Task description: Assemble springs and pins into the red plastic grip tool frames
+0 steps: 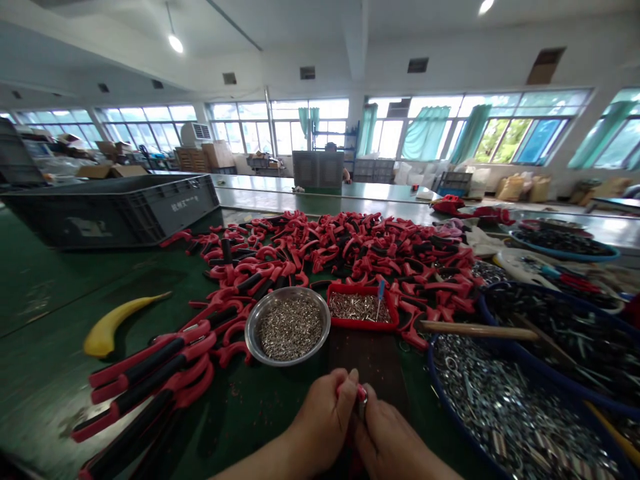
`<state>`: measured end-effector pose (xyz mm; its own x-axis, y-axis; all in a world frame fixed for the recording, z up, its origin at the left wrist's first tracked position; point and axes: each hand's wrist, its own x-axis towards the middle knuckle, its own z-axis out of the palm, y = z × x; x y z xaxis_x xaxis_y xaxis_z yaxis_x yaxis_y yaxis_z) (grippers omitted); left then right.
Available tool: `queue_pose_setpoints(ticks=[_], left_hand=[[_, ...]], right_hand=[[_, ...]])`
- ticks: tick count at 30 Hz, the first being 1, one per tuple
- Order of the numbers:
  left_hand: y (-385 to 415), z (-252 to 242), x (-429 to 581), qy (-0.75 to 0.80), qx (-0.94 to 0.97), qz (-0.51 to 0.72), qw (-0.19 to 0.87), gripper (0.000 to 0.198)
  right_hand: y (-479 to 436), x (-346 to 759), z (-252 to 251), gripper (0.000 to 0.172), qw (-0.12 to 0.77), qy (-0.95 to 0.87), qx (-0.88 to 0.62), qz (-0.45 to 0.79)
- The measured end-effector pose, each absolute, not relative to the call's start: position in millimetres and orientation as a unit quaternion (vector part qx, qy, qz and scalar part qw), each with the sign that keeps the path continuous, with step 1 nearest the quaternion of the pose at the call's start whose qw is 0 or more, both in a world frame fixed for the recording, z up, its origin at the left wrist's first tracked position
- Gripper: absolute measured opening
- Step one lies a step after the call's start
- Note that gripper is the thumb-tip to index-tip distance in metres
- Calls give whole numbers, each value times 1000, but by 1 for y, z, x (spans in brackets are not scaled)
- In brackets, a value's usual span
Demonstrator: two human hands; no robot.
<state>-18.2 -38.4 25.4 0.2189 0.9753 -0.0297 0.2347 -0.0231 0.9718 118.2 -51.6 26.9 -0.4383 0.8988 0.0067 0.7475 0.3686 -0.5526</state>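
Note:
My left hand (320, 420) and my right hand (387, 430) are pressed together at the front edge of the dark board (367, 357). Both are closed around a red plastic part (361, 393), with a bit of shiny metal showing by the right fingers. Most of it is hidden by my hands, so its full shape cannot be made out. Just beyond them stand a metal bowl (253, 339) of small metal pieces and a red tray (364, 325) of small pins or rivets. A blue-handled screwdriver (381, 291) leans in the tray.
A large heap of red-and-black plastic handles (345, 243) covers the mid-table. A banana (113, 325) and several longer handles (145, 373) lie left. A grey crate (115, 217) stands behind. On the right are blue basins of metal parts (500, 400) and a wooden-handled hammer (480, 330).

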Motion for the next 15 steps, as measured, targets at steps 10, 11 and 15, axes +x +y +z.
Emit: queue_pose_setpoints(ticks=[10,11,15], left_hand=[[-7,50,-37,527,734,286,321,70],[-9,53,-37,529,747,276,293,85],[-20,45,-22,544,771,226,243,120]], right_hand=[[-21,110,33,39,358,-510,-479,619],[-19,112,34,38,388,-489,-471,623],[-18,118,29,38,425,-450,-500,606]])
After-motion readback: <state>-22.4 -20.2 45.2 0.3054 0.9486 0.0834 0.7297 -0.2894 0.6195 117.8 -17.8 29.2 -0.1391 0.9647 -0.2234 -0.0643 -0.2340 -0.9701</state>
